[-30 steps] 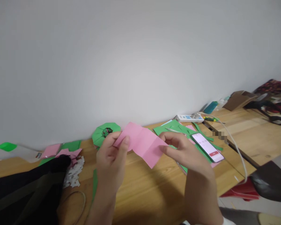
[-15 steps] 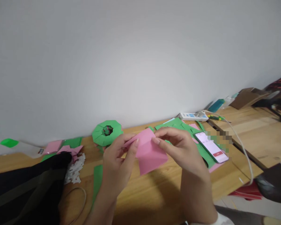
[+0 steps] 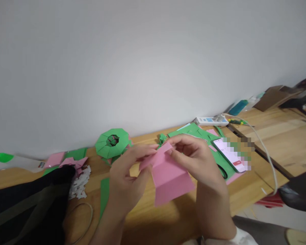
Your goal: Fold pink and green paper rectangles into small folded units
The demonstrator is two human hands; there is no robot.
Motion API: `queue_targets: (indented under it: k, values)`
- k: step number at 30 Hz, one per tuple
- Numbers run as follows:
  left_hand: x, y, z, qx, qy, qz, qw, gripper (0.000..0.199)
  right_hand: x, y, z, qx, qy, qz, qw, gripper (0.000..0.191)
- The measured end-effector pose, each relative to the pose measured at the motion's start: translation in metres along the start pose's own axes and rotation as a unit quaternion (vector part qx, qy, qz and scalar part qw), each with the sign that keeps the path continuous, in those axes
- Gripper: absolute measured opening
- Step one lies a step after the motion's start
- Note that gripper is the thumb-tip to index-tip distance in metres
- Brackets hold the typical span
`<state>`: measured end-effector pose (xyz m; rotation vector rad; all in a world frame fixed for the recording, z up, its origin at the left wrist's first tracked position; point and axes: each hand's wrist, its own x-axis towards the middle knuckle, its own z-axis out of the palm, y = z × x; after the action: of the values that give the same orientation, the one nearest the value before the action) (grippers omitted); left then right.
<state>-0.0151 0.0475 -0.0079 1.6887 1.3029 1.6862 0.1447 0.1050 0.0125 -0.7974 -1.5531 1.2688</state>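
A creased sheet of pink paper (image 3: 169,177) is held above the table between both hands. My left hand (image 3: 130,177) pinches its left side, thumb below and fingers over the top. My right hand (image 3: 193,156) grips the upper right edge between thumb and fingers. The paper's lower part hangs down toward me, bent along a fold line. Behind my left hand stands a round green folded-paper piece (image 3: 105,144) with a hole in its middle. A small green folded piece (image 3: 162,138) shows just beyond the pink paper.
Green sheets (image 3: 193,131) and a phone (image 3: 229,154) lie at the right, near a white power strip (image 3: 211,121) with a cable. On the left are dark cloth (image 3: 28,211), white paper scraps (image 3: 81,185), pink folded paper (image 3: 73,162) and a green strip (image 3: 104,195).
The pink paper has turned and opened out, so more of its lower part hangs toward me. Both hands still hold it. The camera view has shifted slightly.
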Motion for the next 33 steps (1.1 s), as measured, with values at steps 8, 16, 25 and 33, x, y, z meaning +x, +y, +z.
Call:
queue_targets:
  k: [8, 16, 25, 33]
  values:
    - [0.0017, 0.0089, -0.0032, -0.087, -0.075, -0.035, 0.993, 0.014, -0.001, -0.0007, -0.0006, -0.065, -0.028, -0.054, 0.996, 0.012]
    - [-0.0012, 0.0053, 0.0036, -0.069, -0.014, -0.085, 0.994, 0.024, -0.0048, -0.0053, 0.0004, -0.054, -0.012, -0.049, 0.997, 0.014]
    - [-0.0016, 0.0005, 0.0029, 0.027, 0.033, -0.028, 0.999, 0.023, -0.0066, -0.0059, -0.0031, -0.082, -0.042, -0.03, 0.995, 0.011]
    - [-0.0002, 0.0048, -0.0015, 0.044, -0.006, -0.014, 0.999, 0.022, -0.0055, -0.0077, -0.0052, -0.087, -0.056, -0.068, 0.992, 0.011]
